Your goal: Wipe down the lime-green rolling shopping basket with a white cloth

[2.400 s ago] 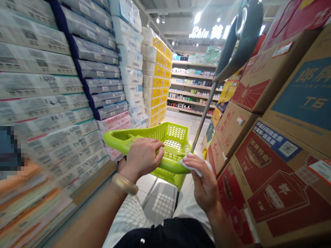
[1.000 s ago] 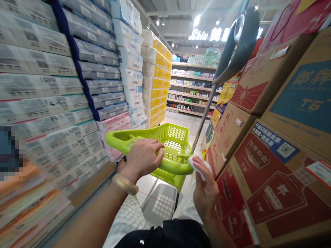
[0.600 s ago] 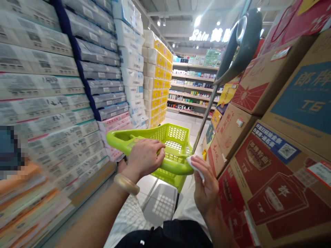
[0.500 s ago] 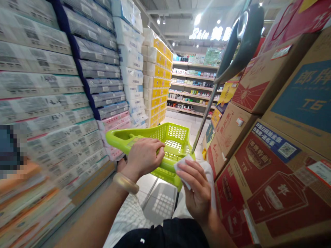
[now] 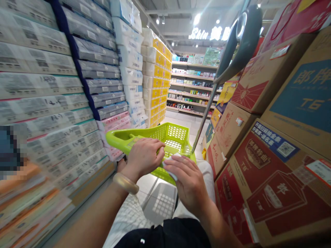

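Observation:
In the head view a lime-green shopping basket (image 5: 178, 132) with slotted walls stands in front of me, a long grey pull handle (image 5: 234, 58) rising from its right side. My left hand (image 5: 143, 156), with a gold bangle above it, is wrapped over the basket's near rim. A white tissue (image 5: 170, 165) lies under the curled fingers of my right hand (image 5: 187, 179), pressed to the same rim just right of the left hand. Part of the tissue is hidden by those fingers.
Packs of tissue paper (image 5: 38, 82) are stacked high on the left, with yellow-and-white packs (image 5: 157, 79) farther back. Cardboard cartons (image 5: 274, 179) rise close on the right. Shelves of small goods (image 5: 191, 82) stand at the aisle's far end.
My right hand has slid left along the basket rim with the tissue, closer to my left hand. The left hand and the basket have stayed in place.

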Tool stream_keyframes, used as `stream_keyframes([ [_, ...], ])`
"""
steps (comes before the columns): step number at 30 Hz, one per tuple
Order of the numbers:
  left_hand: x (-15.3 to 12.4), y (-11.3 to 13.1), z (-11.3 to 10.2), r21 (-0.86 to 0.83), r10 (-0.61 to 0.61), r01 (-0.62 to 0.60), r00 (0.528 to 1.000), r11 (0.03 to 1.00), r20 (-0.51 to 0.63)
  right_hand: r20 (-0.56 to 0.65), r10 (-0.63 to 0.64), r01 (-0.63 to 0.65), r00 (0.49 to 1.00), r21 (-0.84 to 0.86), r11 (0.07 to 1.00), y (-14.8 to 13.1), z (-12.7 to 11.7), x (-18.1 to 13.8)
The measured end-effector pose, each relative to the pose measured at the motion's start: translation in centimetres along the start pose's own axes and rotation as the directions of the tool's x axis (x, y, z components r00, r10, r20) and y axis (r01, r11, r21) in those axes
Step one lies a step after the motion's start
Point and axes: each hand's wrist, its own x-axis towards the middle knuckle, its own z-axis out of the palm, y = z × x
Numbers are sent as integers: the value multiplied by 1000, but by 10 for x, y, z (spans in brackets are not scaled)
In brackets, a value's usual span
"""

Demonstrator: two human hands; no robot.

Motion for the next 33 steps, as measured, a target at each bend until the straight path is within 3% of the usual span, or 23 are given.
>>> stream_keyframes([
  [4, 1, -1, -3, -29, 9, -8, 999, 1000, 36, -75, 112, -116, 991, -53, 992, 3, 1, 6],
  [10, 3, -4, -4, -48, -11, 13, 999, 999, 48, 86, 17, -12, 996, -53, 999, -3, 7, 16],
  [15, 2, -3, -4, -62, -12, 14, 999, 998, 34, -54, 161, -165, 985, -77, 983, 8, -5, 9],
  [21, 1, -4, -1, -38, -2, 2, 1000, 999, 5, 22, -27, 27, 999, 10, 1000, -2, -4, -4],
  [24, 1, -4, -1, -40, 6, -6, 1000, 999, 11, -116, -20, 25, 993, 39, 999, 11, -1, -17],
  [28, 1, -2, -2, -33, -6, 7, 1000, 999, 19, -333, 197, -168, 922, 114, 979, 24, -1, -31],
  [30, 1, -2, -3, -33, -10, 10, 1000, 999, 17, -337, 208, -176, 918, 122, 977, 19, 0, -33],
  [33, 1, -2, -3, -29, 3, -3, 1000, 1000, 16, -282, 72, -52, 957, 77, 996, 11, 2, -35],
])
